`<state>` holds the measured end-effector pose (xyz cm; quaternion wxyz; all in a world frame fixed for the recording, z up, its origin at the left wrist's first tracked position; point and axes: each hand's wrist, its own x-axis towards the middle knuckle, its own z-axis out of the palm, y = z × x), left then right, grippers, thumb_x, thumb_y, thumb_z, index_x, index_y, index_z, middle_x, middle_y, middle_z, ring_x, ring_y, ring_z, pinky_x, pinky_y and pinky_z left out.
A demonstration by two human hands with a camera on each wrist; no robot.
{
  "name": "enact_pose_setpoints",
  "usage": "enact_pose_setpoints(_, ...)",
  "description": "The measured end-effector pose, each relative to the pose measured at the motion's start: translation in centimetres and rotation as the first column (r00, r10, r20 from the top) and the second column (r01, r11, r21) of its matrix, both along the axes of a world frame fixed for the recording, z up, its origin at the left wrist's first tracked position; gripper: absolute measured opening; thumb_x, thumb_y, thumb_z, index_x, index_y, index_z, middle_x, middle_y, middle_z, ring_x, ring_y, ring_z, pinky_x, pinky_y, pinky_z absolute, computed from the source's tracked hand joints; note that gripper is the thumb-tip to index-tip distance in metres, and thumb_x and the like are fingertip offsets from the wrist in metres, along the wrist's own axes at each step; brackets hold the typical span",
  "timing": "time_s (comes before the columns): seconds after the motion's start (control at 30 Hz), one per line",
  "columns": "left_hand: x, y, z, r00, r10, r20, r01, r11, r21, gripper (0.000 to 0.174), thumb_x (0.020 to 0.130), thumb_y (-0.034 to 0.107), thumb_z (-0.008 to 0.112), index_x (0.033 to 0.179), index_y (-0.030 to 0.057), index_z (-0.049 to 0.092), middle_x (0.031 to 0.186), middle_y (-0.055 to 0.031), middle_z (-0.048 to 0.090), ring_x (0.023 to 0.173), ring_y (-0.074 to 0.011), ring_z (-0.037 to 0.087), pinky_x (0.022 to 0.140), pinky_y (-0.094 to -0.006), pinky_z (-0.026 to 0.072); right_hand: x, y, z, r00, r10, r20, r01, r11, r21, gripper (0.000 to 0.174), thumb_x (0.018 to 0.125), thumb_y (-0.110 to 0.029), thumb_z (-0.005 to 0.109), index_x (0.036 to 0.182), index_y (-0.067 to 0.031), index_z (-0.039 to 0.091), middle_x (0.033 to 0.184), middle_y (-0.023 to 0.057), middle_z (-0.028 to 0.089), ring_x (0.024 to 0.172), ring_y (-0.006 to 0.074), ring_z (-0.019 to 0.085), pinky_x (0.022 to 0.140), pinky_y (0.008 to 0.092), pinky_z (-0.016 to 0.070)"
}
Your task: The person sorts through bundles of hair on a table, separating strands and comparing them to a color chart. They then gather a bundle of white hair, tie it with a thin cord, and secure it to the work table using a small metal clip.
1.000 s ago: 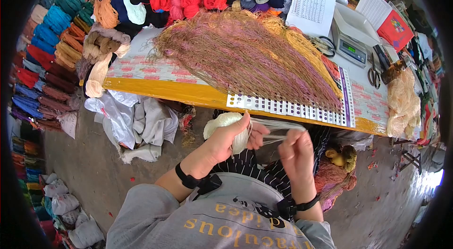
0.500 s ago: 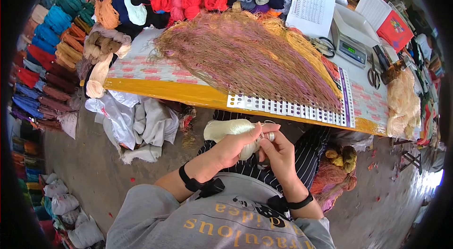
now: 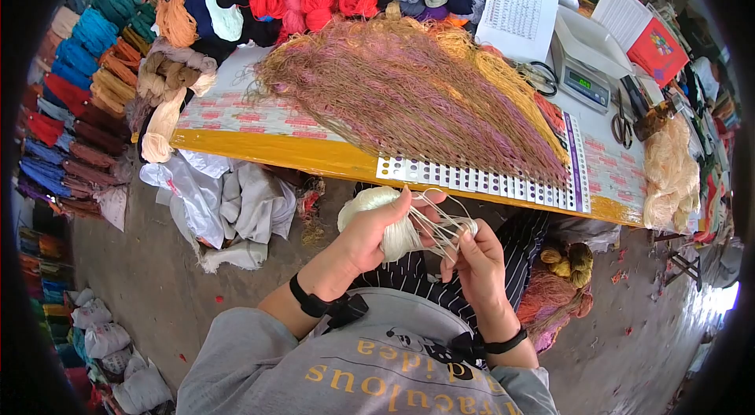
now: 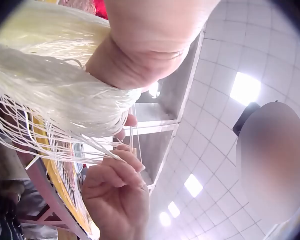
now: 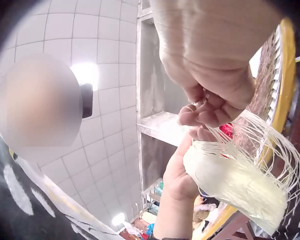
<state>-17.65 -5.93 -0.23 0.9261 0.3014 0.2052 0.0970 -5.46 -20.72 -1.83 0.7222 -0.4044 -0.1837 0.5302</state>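
A cream-white skein of thread (image 3: 399, 237) is in my left hand (image 3: 363, 246), whose thumb lies over it just off the table's front edge. To its right, my right hand (image 3: 481, 264) pinches several loose strands (image 3: 437, 228) between thumb and fingers, and they stretch between the two hands. From the left wrist, the skein (image 4: 55, 95) fills the upper left, with the right hand (image 4: 117, 195) below it at the strands. In the right wrist view the curled fingers (image 5: 215, 112) of the right hand partly hide the strand ends, and loose loops hang from the skein (image 5: 230, 180).
Brown-purple hanks of thread (image 3: 409, 93) spread over the table, above a white card strip with holes (image 3: 472, 181). A scale (image 3: 586, 77), scissors (image 3: 622, 128) and a printed sheet (image 3: 519, 5) are at the right. Coloured yarn bundles (image 3: 318, 2) line the back.
The right hand was out to the right with strands drawn straight, came in against the skein, and is now moved away again with looser, spread strands. The left hand kept its hold.
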Motion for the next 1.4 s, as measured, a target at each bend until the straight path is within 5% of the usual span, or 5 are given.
enact_pose_setpoints(0.23,0.1,-0.1,-0.1,1.0,0.01,-0.023,-0.01,1.0,-0.004,0.054,0.095,0.041,0.04,0.125,-0.0028,0.047,0.09,-0.0064,0.059,0.077,-0.0141,0.06,0.07,-0.0335,0.0527,0.0,-0.1,0.1,1.0,-0.005,0.022,0.005,1.0,-0.009,0.019,0.097,-0.02,0.043,0.089,-0.004,0.046,0.067,0.0069,0.054,0.055,0.0139,0.052,0.05,0.0248,0.0455)
enact_pose_setpoints(1.13,0.2,-0.1,1.0,0.994,-0.082,0.075,0.08,0.996,0.036,0.053,0.096,0.041,0.036,0.128,0.0007,0.045,0.103,-0.0101,0.064,0.083,-0.0088,0.058,0.062,-0.0195,0.0449,0.0,-0.5,0.7,0.996,0.086,-0.02,-0.087,0.994,-0.071,0.023,0.095,-0.022,0.048,0.092,0.0011,0.051,0.061,0.0051,0.052,0.049,0.0131,0.052,0.046,0.0238,0.0446)
enact_pose_setpoints(1.23,0.1,0.0,0.8,0.996,-0.088,0.021,0.086,0.991,0.101,0.05,0.096,0.041,0.036,0.122,0.0004,0.051,0.092,-0.008,0.065,0.073,-0.0087,0.058,0.06,-0.0196,0.0445,0.2,-0.7,0.5,0.977,0.211,-0.042,-0.214,0.973,-0.086,0.026,0.095,-0.023,0.049,0.092,0.0025,0.054,0.061,0.0045,0.053,0.05,0.0119,0.051,0.046,0.0236,0.0427)
enact_pose_setpoints(1.3,0.2,-0.5,0.8,0.994,-0.111,-0.006,0.11,0.977,0.181,0.049,0.097,0.041,0.037,0.116,-0.0003,0.054,0.085,-0.0066,0.064,0.07,-0.0087,0.058,0.059,-0.0197,0.0442,0.4,-0.9,0.8,0.831,0.554,-0.051,-0.557,0.829,-0.049,0.029,0.094,-0.024,0.05,0.088,0.003,0.058,0.061,0.0036,0.053,0.05,0.011,0.051,0.046,0.0249,0.041)
enact_pose_setpoints(1.4,0.0,-0.2,-0.4,0.986,-0.166,-0.004,0.163,0.961,0.223,0.05,0.097,0.042,0.037,0.104,-0.0019,0.059,0.076,-0.0045,0.062,0.066,-0.0087,0.057,0.058,-0.0203,0.0443,0.5,-1.0,0.9,0.89,0.456,-0.025,-0.448,0.882,0.146,0.032,0.091,-0.03,0.055,0.086,0.0017,0.061,0.064,0.005,0.053,0.05,0.0129,0.049,0.048,0.0255,0.0398)
